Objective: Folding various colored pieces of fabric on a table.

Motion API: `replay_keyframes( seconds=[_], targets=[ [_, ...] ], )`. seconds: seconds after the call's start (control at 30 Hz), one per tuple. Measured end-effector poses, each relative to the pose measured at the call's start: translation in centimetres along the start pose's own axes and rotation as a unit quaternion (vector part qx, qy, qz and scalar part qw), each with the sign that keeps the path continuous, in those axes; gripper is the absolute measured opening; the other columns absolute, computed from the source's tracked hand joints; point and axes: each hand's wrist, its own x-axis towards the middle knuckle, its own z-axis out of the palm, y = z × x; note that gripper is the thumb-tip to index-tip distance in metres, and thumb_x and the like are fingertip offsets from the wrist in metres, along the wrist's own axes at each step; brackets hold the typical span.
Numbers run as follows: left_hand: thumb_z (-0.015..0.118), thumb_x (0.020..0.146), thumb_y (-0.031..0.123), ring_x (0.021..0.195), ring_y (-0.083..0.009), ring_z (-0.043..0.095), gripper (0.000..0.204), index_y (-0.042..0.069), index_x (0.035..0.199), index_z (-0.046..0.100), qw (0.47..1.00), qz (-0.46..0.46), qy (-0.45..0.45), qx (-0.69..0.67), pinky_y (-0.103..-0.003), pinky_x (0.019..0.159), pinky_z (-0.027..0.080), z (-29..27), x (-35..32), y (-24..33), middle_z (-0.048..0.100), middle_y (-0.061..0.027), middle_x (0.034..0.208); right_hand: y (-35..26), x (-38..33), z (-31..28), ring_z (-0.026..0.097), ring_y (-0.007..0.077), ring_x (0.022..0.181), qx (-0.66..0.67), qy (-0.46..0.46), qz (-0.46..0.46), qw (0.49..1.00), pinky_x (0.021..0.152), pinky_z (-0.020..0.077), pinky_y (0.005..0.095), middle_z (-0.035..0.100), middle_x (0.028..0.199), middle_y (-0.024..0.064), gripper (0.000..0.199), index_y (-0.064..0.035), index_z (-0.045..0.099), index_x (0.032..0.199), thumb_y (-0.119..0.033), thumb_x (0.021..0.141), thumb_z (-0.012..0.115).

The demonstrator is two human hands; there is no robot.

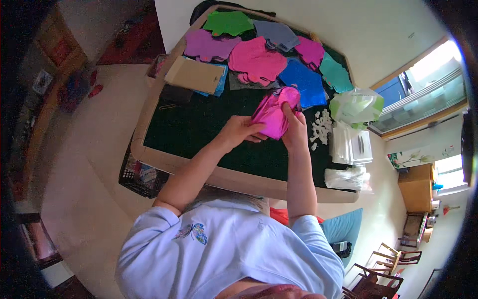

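Note:
A folded magenta garment [273,121] is held up in front of me, above the near middle of the dark green table top. The fingers of my left hand [243,130] pinch its lower left edge. My right hand [296,125] grips its right side, the thumb lying across the front. Darker cloth shows along the garment's upper edges. Just beyond lie stacks of flat garments, among them a pink stack [257,59] and a blue stack [302,81].
Further stacks are green [228,23], grey [275,35], purple [211,45] and teal [334,72]. A cardboard piece [194,74] lies at left. To the right are small white pieces [321,125], clear plastic sleeves [350,143] and a plastic bag [357,106]. A black crate [142,174] stands below the table's left corner.

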Motion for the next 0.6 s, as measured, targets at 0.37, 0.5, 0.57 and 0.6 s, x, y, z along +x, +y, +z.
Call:
replay_keyframes(
  seconds=[0.37,0.5,0.57,0.6],
  targets=[
    [0.070,0.073,0.013,0.081,-0.0208,0.063,0.041,-0.002,0.108,0.055,0.996,0.038,0.059,-0.060,-0.031,0.066,0.056,2.2,0.5,-1.3,0.062,-0.0106,0.096,0.3,-0.1,0.5,0.060,0.0217,0.093,0.066,-0.038,0.013,0.997,0.080,0.0488,0.0362,0.060,0.103,0.0091,0.023,-0.0025,0.053,0.108,-0.010,0.087,0.054],
    [0.072,0.072,0.010,0.077,-0.0192,0.064,0.036,-0.004,0.102,0.058,0.986,0.080,0.125,-0.071,-0.029,0.064,0.056,2.8,1.0,-1.8,0.063,-0.0115,0.090,0.4,-0.1,1.1,0.060,0.0220,0.093,0.080,-0.025,0.016,0.996,0.081,0.0488,0.0369,0.059,0.104,0.0099,0.023,-0.0024,0.052,0.110,-0.010,0.088,0.053],
    [0.071,0.072,0.008,0.075,-0.0183,0.064,0.035,-0.003,0.103,0.058,0.986,0.070,0.127,-0.086,-0.028,0.064,0.055,2.8,1.0,-1.8,0.063,-0.0101,0.090,0.5,0.1,1.1,0.060,0.0219,0.092,0.098,-0.025,0.020,0.995,0.081,0.0489,0.0366,0.060,0.103,0.0101,0.022,-0.0022,0.052,0.109,-0.010,0.088,0.053],
    [0.071,0.072,0.008,0.075,-0.0183,0.064,0.035,-0.003,0.103,0.058,0.986,0.070,0.127,-0.085,-0.028,0.064,0.055,2.9,0.9,-1.9,0.063,-0.0101,0.090,0.4,0.1,1.1,0.060,0.0219,0.092,0.098,-0.025,0.020,0.995,0.081,0.0489,0.0366,0.060,0.103,0.0101,0.022,-0.0022,0.052,0.109,-0.010,0.088,0.053]
  ],
)
